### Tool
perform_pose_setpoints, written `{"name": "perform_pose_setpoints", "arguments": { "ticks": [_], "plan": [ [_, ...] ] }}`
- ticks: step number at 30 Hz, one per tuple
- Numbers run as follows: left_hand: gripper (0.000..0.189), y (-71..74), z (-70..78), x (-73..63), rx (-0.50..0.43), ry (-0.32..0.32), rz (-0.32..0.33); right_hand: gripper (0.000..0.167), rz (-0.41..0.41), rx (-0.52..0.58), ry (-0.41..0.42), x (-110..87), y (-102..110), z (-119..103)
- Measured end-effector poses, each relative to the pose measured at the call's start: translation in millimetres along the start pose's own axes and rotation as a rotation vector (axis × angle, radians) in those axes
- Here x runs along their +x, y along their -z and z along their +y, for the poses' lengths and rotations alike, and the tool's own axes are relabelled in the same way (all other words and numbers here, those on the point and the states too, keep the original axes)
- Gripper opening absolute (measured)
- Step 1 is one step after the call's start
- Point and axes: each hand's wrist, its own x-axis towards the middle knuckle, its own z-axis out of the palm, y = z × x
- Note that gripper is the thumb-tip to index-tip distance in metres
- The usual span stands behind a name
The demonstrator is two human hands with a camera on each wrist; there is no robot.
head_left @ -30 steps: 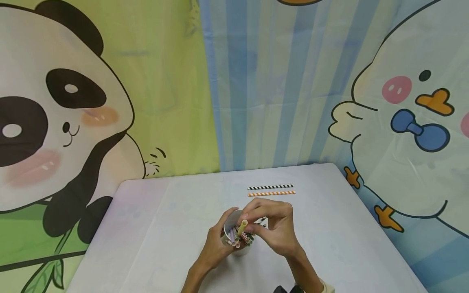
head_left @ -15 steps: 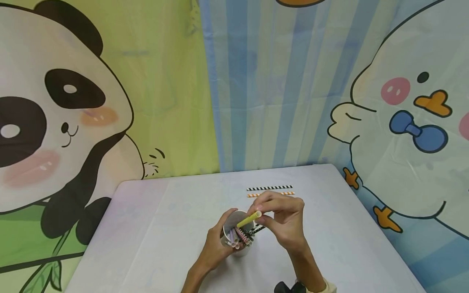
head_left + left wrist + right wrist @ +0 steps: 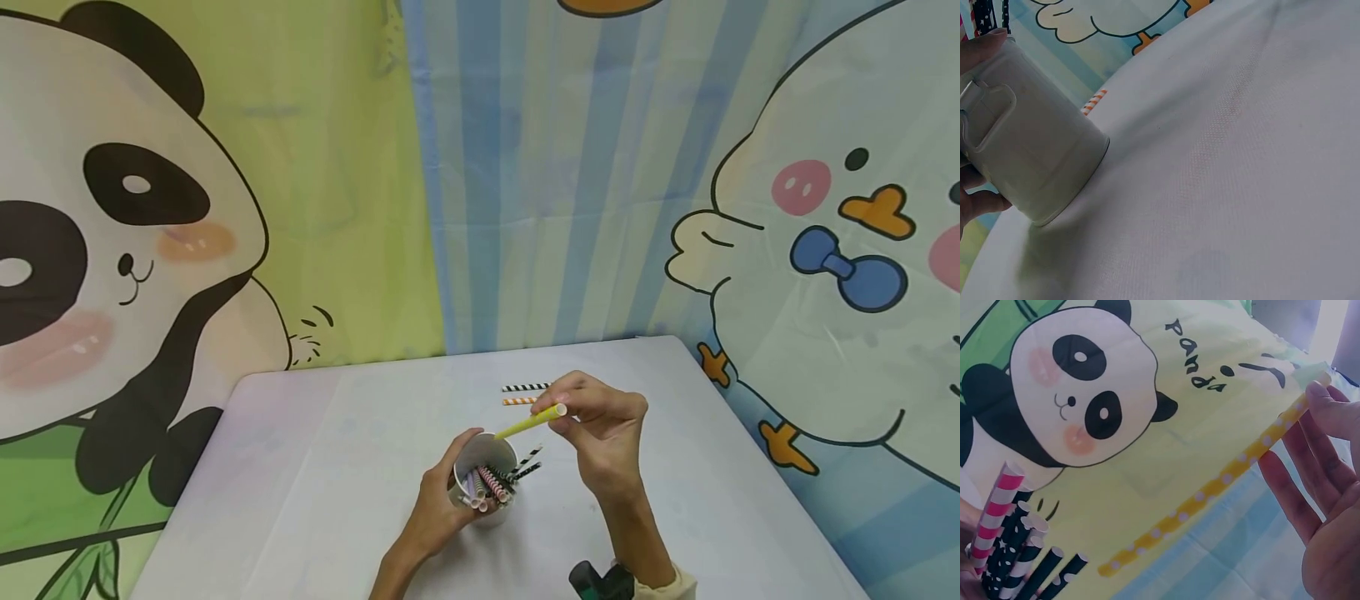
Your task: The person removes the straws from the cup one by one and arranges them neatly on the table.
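My left hand (image 3: 435, 504) grips a white cup (image 3: 1041, 144) with a handle, tilted on the table in the left wrist view. Several patterned paper straws (image 3: 1016, 550), pink-striped and black-and-white among them, stick out of its mouth. Above and right of the cup, my right hand (image 3: 609, 437) pinches a yellow straw with pale dots (image 3: 1179, 519) near one end. Its far end hangs free of the other straws in the right wrist view. Behind the right hand lie a black-and-white striped straw (image 3: 523, 387) and an orange-striped straw (image 3: 517, 402), both partly covered by that hand.
The white table (image 3: 315, 467) reaches back to a cloth backdrop with a panda (image 3: 165, 250) on the left and a white bird (image 3: 810, 350) on the right. A dark device (image 3: 600, 581) sits by the right wrist.
The right hand has drawn the yellow straw up out of the cup and moved right and back with it, tilting it flatter. The left hand keeps its grip on the cup.
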Motion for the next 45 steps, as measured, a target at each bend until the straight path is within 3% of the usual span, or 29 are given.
{"name": "perform_pose_setpoints", "arguments": {
  "ticks": [14,24,34,40,45],
  "plan": [
    [0.1,-0.3,0.5,0.1,0.003,-0.018,0.002,0.028,0.059,-0.053,0.0,2.1,24,-4],
    [0.101,-1.0,0.4,-0.2,0.023,-0.023,0.013,0.026,0.111,-0.194,-0.049,-0.7,34,-3],
    [0.101,-0.9,2.2,-0.1,-0.025,-0.017,-0.002,0.027,0.123,-0.292,-0.09,-9.0,51,10],
    [0.1,-1.0,0.9,-0.3,-0.015,-0.026,0.001,0.017,0.067,-0.48,-0.131,-16.0,58,20],
    [0.099,-1.0,-0.3,-0.2,0.003,-0.028,0.008,0.022,-0.025,-0.637,-0.163,-22.5,61,29]
  ]
}}
